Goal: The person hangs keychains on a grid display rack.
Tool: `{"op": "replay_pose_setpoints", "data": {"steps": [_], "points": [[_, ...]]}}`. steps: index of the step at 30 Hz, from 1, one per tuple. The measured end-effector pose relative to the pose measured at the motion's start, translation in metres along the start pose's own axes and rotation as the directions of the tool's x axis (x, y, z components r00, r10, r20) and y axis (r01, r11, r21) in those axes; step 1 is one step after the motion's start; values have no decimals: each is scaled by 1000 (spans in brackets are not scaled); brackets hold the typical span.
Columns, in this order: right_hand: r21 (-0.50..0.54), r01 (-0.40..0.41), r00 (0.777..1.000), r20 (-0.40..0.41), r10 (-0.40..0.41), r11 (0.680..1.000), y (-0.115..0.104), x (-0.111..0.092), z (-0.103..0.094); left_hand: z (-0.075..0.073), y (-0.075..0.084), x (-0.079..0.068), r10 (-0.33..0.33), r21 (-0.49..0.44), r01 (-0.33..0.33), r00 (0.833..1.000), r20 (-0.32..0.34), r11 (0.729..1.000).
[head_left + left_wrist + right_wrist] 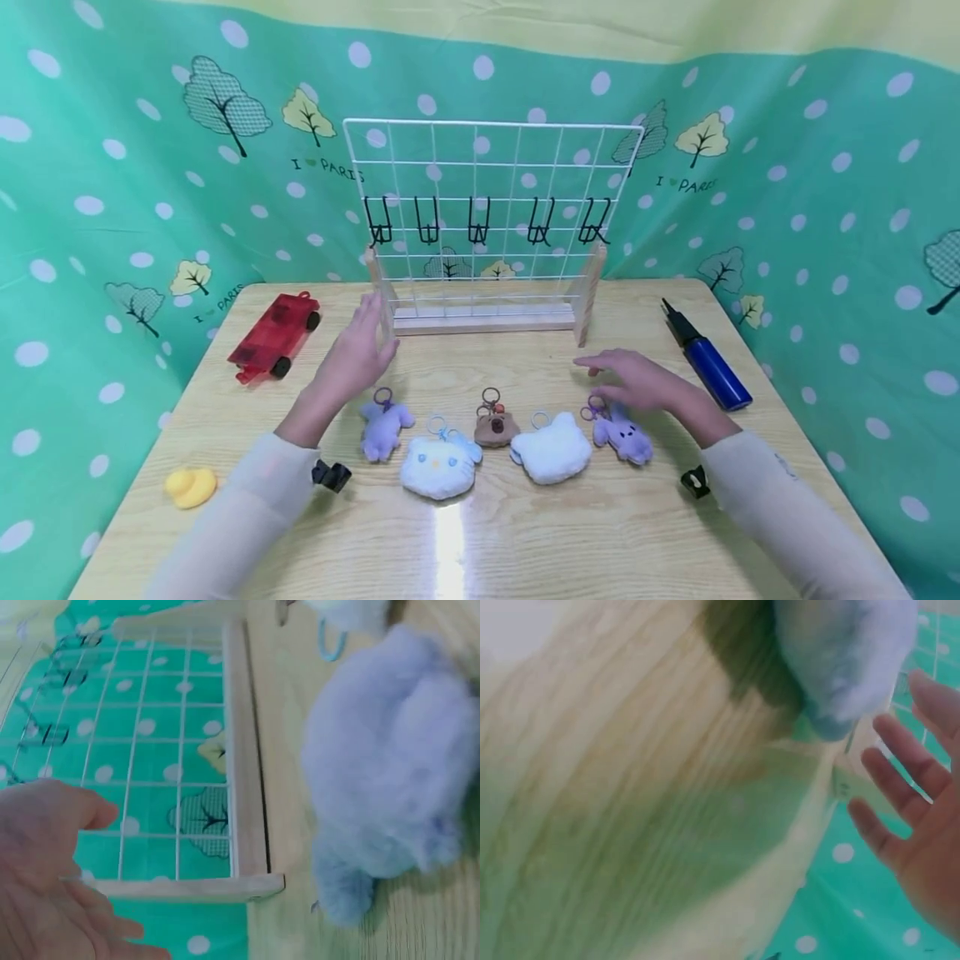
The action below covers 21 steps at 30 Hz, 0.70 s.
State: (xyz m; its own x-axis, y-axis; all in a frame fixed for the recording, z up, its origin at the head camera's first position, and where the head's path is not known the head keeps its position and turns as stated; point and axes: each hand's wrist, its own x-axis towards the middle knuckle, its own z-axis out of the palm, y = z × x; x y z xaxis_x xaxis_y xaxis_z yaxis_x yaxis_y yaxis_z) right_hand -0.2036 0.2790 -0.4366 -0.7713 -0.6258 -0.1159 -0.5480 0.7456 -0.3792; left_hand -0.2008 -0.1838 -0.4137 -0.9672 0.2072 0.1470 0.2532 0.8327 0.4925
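Note:
My left hand (354,350) hovers at the left wooden foot of a white wire grid rack (495,325), its fingers straight and nothing in them. My right hand (633,379) reaches in over the right side with loosely bent fingers, just above a purple rabbit plush keychain (624,435). Below the left hand lies another purple plush keychain (382,429), large in the left wrist view. Between these two lie a white cat-face plush keychain (439,467) with a blue bow, a small brown plush keychain (495,427) and a white plush keychain (553,450) turned face down.
Several black hooks (477,221) hang in a row on the grid. A red toy car (276,337) stands at the back left and a yellow rubber duck (191,487) at the front left. On the right lies a blue hand pump (708,358). A green dotted curtain (817,208) surrounds the table.

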Motion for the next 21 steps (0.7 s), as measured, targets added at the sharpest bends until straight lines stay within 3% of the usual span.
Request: {"op": "replay_pose_setpoints", "data": {"steps": [6,10,15,17,21], "points": [[122,-66,993,101,53,990,16,3,6,-4,-18,17,-137,-146,129,989,-48,981],[170,-91,988,140,67,981,27,5,12,-6,-25,33,-164,-280,138,984,-73,950],[195,-103,986,148,75,975,36,8,17,-9,-30,52,-210,-471,146,974,-86,870],[218,-86,988,141,56,972,39,7,19,-10,-31,57,-210,-521,132,973,-94,844],[258,-69,992,120,39,964,41,6,21,-12,-32,66,-184,-565,100,978,-94,819]]}}
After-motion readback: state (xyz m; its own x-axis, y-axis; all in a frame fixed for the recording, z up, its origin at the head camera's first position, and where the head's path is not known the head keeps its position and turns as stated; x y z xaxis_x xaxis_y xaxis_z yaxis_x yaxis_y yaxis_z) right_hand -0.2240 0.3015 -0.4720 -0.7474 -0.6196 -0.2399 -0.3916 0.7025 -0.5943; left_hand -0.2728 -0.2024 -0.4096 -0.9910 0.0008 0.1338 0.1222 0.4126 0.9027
